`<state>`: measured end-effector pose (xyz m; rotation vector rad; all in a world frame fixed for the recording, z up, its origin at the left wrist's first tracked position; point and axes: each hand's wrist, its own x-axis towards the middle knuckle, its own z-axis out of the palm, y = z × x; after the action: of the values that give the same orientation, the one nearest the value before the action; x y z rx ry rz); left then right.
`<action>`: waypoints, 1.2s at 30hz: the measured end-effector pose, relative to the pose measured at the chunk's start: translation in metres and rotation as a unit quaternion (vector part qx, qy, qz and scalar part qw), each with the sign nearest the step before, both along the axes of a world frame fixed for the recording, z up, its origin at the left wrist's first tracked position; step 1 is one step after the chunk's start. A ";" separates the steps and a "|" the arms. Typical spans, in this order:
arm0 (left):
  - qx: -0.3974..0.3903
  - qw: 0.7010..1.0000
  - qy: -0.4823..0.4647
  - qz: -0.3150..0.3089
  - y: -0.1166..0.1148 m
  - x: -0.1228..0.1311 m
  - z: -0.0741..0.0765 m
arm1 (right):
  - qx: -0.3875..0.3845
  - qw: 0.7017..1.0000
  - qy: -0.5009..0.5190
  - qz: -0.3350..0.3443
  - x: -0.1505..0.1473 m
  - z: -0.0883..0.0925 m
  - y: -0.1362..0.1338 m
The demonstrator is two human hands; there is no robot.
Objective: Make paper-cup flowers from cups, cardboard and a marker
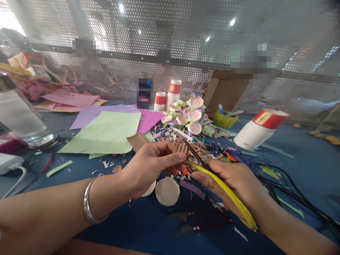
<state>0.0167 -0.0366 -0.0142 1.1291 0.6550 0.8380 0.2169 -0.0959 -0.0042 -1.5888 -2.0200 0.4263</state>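
Observation:
In the middle of the head view, my left hand (pixel 151 161), with a silver bangle at the wrist, pinches a small piece of corrugated cardboard (pixel 180 148) between thumb and fingers. My right hand (pixel 233 180) is wrapped round yellow-handled scissors (pixel 225 187), their dark blades pointing up and left beside the cardboard piece. Whether the blades touch it I cannot tell. Another brown corrugated piece (pixel 138 141) lies just behind my left hand. Below the hands are a pale round disc (pixel 167 191), a second disc partly hidden, and dark thread snips (pixel 196 221).
Paper scraps litter the blue table around a pile of decorated small discs (pixel 195 115). Green paper (pixel 103 132) lies left of it. White-and-red paper cups (pixel 261 129) stand behind and right. A glass of water (pixel 23 117) is at left, black cables (pixel 287 180) at right.

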 end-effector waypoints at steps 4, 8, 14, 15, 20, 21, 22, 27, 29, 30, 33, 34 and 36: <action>0.011 1.000 0.004 0.013 0.000 -0.001 0.001 | -0.058 0.996 0.064 -0.005 0.001 0.004 0.001; 0.066 0.997 0.028 0.029 0.001 -0.002 0.002 | -0.110 0.984 0.140 0.008 0.003 0.007 0.002; 0.106 0.991 0.045 0.069 0.003 -0.003 0.000 | -0.116 0.981 0.146 0.048 0.007 0.007 0.003; 0.099 0.992 0.043 0.071 0.003 -0.003 0.000 | -0.115 0.982 0.139 0.050 0.007 0.007 0.003; 0.078 0.994 0.013 0.072 0.003 -0.002 0.001 | -0.129 0.983 0.101 0.080 0.012 0.005 0.005; 0.077 0.994 0.010 0.073 0.003 -0.002 0.001 | -0.129 0.983 0.095 0.088 0.013 0.005 0.005; 0.077 0.994 0.009 0.073 0.003 -0.001 0.002 | -0.127 0.983 0.092 0.096 0.013 0.006 0.005; 0.074 0.995 0.018 0.068 0.001 -0.002 0.006 | -0.095 0.985 0.092 0.114 0.011 0.010 0.004; 0.071 0.995 0.022 0.065 0.000 -0.003 0.007 | -0.098 0.985 0.087 0.115 0.010 0.011 0.004; 0.070 0.995 0.026 0.061 0.000 -0.003 0.006 | -0.100 0.984 0.085 0.117 0.009 0.011 0.005; 0.074 0.996 0.036 0.040 -0.001 -0.004 0.006 | -0.088 0.985 0.083 0.122 0.008 0.011 0.006; 0.077 0.996 0.039 0.033 -0.001 -0.004 0.006 | -0.080 0.986 0.079 0.124 0.008 0.010 0.006; 0.081 0.995 0.045 0.021 -0.001 -0.004 0.006 | -0.062 0.988 0.069 0.123 0.008 0.009 0.005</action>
<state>0.0129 -0.0376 -0.0085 1.3091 0.6966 0.8937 0.2246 -0.0906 0.0046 -1.3416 -2.1228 0.7482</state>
